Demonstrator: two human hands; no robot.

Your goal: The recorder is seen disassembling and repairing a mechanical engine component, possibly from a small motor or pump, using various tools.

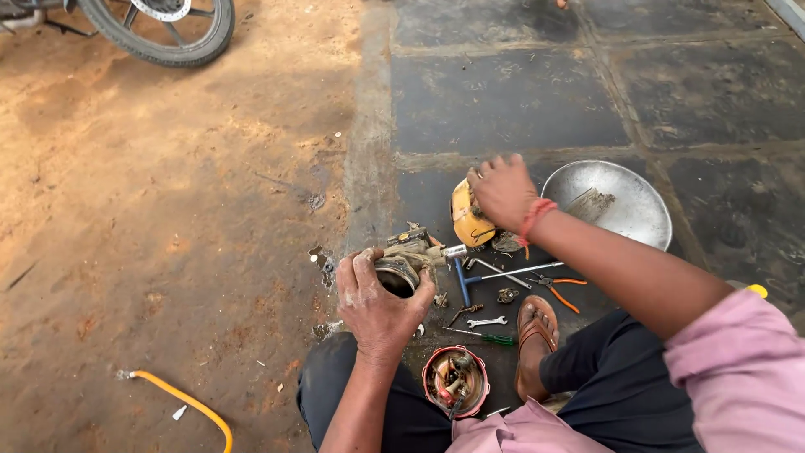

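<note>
My left hand (377, 306) grips a grimy round metal engine part (406, 262) with an open bore, holding it just above the dark stone floor. My right hand (503, 191) reaches forward and rests on a yellow container (466, 220) lying next to a shallow steel bowl (625, 210). A red thread is tied round my right wrist. Between the hands lie a blue-handled tool (460, 282), orange-handled pliers (555, 288), a small spanner (486, 321) and a green-handled screwdriver (488, 337).
A red round tin (455, 382) of small parts stands by my knee. My sandalled foot (537, 335) rests near the tools. Bare dirt lies to the left, with a yellow hose (193, 405) and a motorcycle wheel (168, 29) at the top left.
</note>
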